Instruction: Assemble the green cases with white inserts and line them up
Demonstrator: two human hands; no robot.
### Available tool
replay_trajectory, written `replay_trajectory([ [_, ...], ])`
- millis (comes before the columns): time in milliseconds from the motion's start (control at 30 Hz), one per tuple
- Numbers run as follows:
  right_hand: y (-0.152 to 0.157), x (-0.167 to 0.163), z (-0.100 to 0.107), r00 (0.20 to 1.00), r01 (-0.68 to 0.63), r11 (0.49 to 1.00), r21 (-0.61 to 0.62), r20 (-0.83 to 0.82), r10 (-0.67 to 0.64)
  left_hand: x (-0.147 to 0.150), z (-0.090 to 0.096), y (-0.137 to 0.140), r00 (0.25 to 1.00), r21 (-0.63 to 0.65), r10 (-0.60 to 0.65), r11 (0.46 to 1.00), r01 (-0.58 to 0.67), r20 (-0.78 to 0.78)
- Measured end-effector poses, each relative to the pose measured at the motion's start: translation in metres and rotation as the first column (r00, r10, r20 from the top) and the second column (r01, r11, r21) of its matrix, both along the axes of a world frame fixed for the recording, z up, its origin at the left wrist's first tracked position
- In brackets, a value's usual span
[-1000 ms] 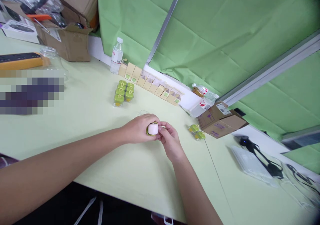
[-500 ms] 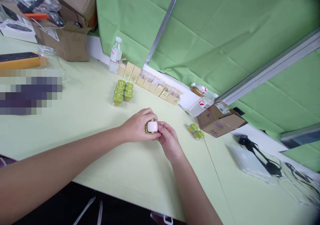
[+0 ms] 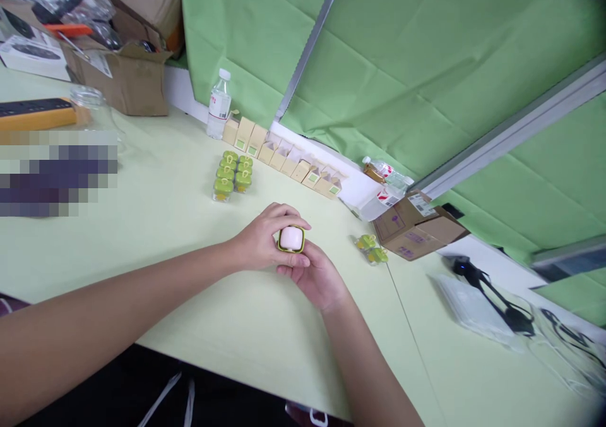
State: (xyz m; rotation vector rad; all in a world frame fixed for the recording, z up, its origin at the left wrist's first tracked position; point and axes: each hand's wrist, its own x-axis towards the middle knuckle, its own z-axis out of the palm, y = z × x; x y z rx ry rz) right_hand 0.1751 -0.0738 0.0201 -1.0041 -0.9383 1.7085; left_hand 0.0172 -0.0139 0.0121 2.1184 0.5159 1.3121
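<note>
In the head view, a small square container (image 3: 291, 239) with a green rim and a rounded pinkish-white face turned up sits between my hands above the table. My left hand (image 3: 265, 237) is closed around it, fingers along the far side and thumb along the near side. Palm up, my right hand (image 3: 319, 275) supports it from beneath and the right; some of its fingers are hidden under the container and my left thumb. Beyond my hands stand several small clear containers with green lids (image 3: 224, 187) in two rows. More green-lidded containers (image 3: 377, 254) stand to the right.
Behind them runs a row of small beige boxes (image 3: 279, 156), some with open flaps, beside an upright water bottle (image 3: 218, 106). At right are a cardboard box (image 3: 414, 228), lying bottles (image 3: 386, 173), a clear plastic case (image 3: 473, 310) and black cables. An open carton (image 3: 137, 83) stands back left.
The container has shifted slightly right and its face now shows fully inside the green rim. My right fingers have moved from its right side to underneath, and the palm has turned up.
</note>
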Motion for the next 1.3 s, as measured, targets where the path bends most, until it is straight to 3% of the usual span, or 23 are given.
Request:
replay_trajectory([
  [133,0.001,0.0,0.001,0.99,0.141,0.989,0.036,0.008,-0.141,0.0,0.0,-0.001,0.998,-0.024,-0.029,0.999,0.028,-0.051],
  [200,0.005,0.006,0.0,0.968,0.251,0.968,0.029,-0.025,-0.25,-0.001,0.001,0.001,1.0,-0.107,-0.02,0.994,0.019,-0.008],
  [333,0.016,0.024,-0.006,0.881,0.472,0.882,-0.005,-0.043,-0.471,-0.005,-0.002,0.017,0.966,-0.39,0.224,0.907,-0.159,0.127],
  [433,0.02,0.032,-0.011,0.832,0.555,0.831,0.022,-0.011,-0.555,-0.009,-0.013,0.033,0.929,-0.408,0.365,0.841,-0.356,-0.06],
  [533,0.019,0.03,-0.012,0.808,0.589,0.807,0.046,0.013,-0.59,-0.013,-0.027,0.044,0.906,-0.352,0.282,0.852,-0.388,-0.316],
  [633,0.016,0.023,-0.011,0.791,0.599,0.791,0.122,0.066,-0.609,-0.014,-0.035,0.046,0.895,-0.326,0.228,0.873,-0.362,-0.382],
  [767,0.013,0.016,-0.008,0.719,0.553,0.741,0.381,0.231,-0.655,-0.009,-0.032,0.035,0.912,-0.282,0.198,0.909,-0.309,-0.36],
  [867,0.009,0.013,-0.007,0.627,0.424,0.65,0.631,0.314,-0.713,-0.005,-0.023,0.024,0.944,-0.248,0.1,0.951,-0.184,-0.316],
  [933,0.005,0.012,-0.006,0.586,0.309,0.611,0.729,0.36,-0.726,-0.002,-0.018,0.016,0.958,-0.226,0.029,0.969,-0.096,-0.285],
  [1133,0.001,0.017,-0.004,0.482,0.065,0.626,0.777,0.525,-0.701,-0.001,-0.011,0.01,0.971,-0.261,-0.026,0.965,-0.038,-0.24],
  [1300,0.002,0.017,-0.005,0.502,0.001,0.662,0.75,0.572,-0.649,0.0,-0.012,0.009,0.978,-0.311,-0.076,0.95,0.012,-0.197],
])
